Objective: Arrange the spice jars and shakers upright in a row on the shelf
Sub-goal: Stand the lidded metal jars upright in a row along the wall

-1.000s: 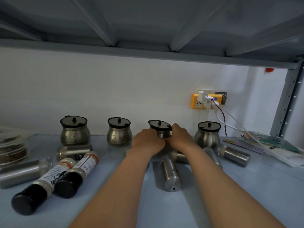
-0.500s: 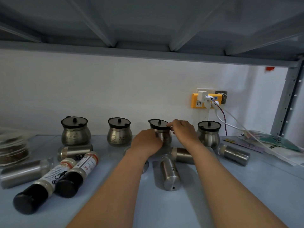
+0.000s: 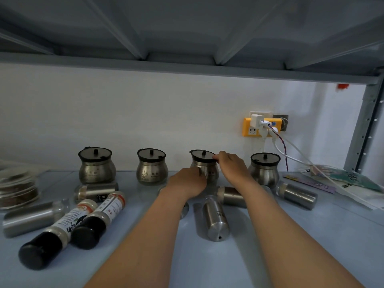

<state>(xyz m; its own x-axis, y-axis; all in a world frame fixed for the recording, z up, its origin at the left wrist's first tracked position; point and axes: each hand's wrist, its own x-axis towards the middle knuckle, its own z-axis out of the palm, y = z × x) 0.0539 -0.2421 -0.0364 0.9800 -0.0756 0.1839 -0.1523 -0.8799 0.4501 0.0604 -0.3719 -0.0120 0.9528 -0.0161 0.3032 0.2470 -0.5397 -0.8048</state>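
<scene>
Several round steel spice jars with black lids stand in a row at the back of the blue shelf. My left hand grips the body of the third jar from the left side. My right hand pinches the rim of that jar's lid, which sits slightly tilted. The other jars stand upright. Steel shakers lie on their sides: one between my forearms, one under my right wrist, one at the right. Two black-capped bottles lie at the left.
More steel shakers lie at the left, beside stacked glass dishes. A yellow wall socket trails cables down to papers at the right. An upper shelf hangs low overhead; a metal upright stands at the right.
My right hand has lifted from the jar's side to the rim of its lid. My left hand stays on the jar's body, and the jar stands more upright.
</scene>
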